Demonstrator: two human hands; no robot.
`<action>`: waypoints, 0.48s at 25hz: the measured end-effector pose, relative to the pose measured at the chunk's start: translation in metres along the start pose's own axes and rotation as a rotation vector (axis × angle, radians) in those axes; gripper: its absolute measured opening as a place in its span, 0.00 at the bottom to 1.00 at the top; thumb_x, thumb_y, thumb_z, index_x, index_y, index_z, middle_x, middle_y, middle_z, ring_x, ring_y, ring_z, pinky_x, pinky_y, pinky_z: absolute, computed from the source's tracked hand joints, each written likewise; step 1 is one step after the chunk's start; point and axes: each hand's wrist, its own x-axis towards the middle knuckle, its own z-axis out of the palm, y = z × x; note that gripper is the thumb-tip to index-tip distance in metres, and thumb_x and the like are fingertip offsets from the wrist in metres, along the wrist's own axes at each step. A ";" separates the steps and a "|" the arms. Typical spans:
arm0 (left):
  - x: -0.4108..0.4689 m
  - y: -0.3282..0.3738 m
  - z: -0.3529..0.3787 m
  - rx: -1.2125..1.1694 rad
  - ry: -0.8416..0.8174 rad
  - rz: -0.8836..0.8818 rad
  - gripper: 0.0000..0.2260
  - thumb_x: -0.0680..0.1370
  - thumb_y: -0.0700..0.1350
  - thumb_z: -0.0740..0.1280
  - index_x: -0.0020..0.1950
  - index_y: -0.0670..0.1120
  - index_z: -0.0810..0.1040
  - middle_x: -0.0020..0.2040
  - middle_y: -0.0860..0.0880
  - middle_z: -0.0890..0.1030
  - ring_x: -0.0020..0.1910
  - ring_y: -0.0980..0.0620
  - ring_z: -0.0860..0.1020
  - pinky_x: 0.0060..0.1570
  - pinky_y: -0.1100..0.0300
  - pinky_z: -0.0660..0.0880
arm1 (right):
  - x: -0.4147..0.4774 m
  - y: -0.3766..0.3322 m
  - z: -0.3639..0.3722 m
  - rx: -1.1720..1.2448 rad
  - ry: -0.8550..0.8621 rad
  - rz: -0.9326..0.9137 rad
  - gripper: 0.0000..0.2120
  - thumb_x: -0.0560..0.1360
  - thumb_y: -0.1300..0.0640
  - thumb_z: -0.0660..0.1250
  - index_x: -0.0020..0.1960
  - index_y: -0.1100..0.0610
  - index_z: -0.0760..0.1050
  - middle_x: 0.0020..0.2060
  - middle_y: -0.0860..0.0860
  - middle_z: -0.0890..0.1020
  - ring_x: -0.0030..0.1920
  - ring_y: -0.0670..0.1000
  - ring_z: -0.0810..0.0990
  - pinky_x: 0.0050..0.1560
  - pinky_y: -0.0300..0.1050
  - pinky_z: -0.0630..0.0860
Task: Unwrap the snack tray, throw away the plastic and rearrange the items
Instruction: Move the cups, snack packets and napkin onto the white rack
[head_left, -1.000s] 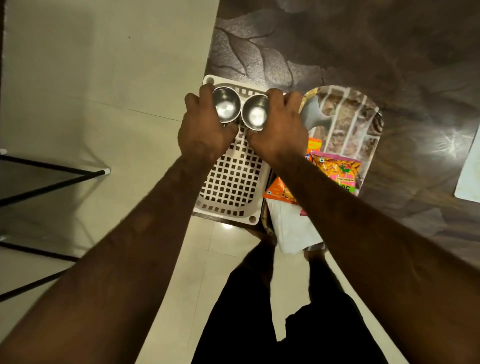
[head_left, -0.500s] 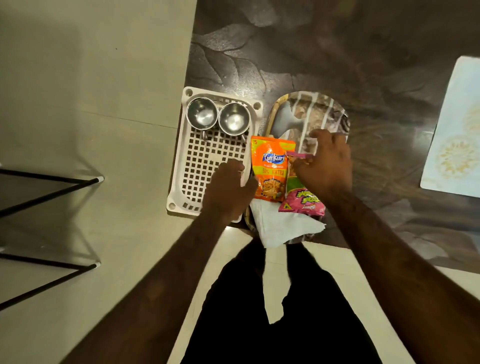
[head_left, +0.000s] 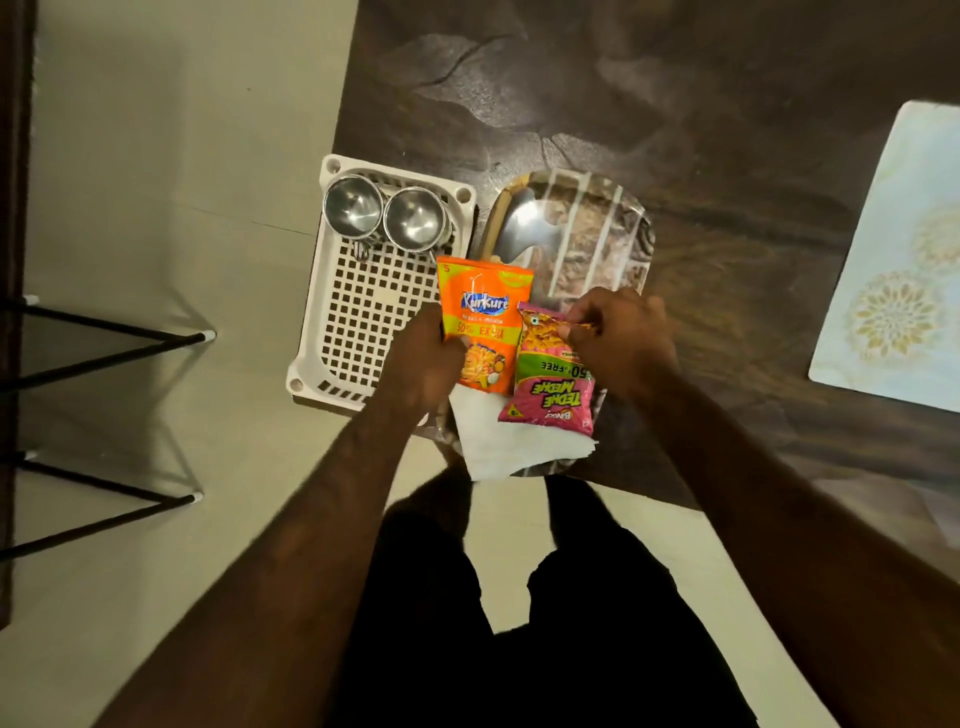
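Through the head camera I judge I am in the rearranging step, since I can see no plastic wrap on the printed tray (head_left: 597, 223), which lies at the near edge of the dark table (head_left: 675, 104). My left hand (head_left: 426, 364) grips the left edge of the orange snack packet (head_left: 485, 312) over the tray's left rim, fingers curled round it. My right hand (head_left: 623, 338) pinches the top corner of the pink snack packet (head_left: 553, 384) over the tray's near half. The packets touch side by side; I cannot tell if they are lifted. A white napkin (head_left: 509, 441) under them overhangs the tray's near end. Just left of the tray sits the white lattice basket (head_left: 363, 312), with two steel cups (head_left: 353, 208) at its far end. Next, I reckon, both packets need lifting clear and setting down neatly without dragging the napkin.
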 end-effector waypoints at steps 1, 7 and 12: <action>-0.003 -0.004 -0.006 -0.049 -0.012 -0.003 0.09 0.79 0.42 0.65 0.58 0.51 0.78 0.54 0.49 0.83 0.54 0.46 0.81 0.58 0.46 0.78 | 0.000 -0.001 -0.001 -0.003 0.002 -0.011 0.07 0.79 0.46 0.70 0.52 0.48 0.81 0.52 0.50 0.80 0.63 0.60 0.74 0.52 0.43 0.61; -0.021 -0.042 -0.060 -0.158 0.122 -0.118 0.14 0.69 0.44 0.65 0.52 0.50 0.83 0.50 0.49 0.86 0.51 0.46 0.83 0.56 0.48 0.80 | -0.013 -0.024 -0.006 0.224 -0.007 -0.058 0.04 0.79 0.56 0.71 0.45 0.51 0.82 0.39 0.49 0.83 0.55 0.62 0.82 0.62 0.55 0.77; -0.009 -0.057 -0.099 -0.002 0.274 -0.174 0.11 0.73 0.42 0.63 0.52 0.46 0.80 0.51 0.45 0.84 0.51 0.41 0.81 0.55 0.47 0.78 | -0.012 -0.082 0.024 0.308 -0.043 -0.049 0.05 0.78 0.53 0.72 0.44 0.48 0.80 0.44 0.52 0.87 0.60 0.63 0.81 0.64 0.58 0.78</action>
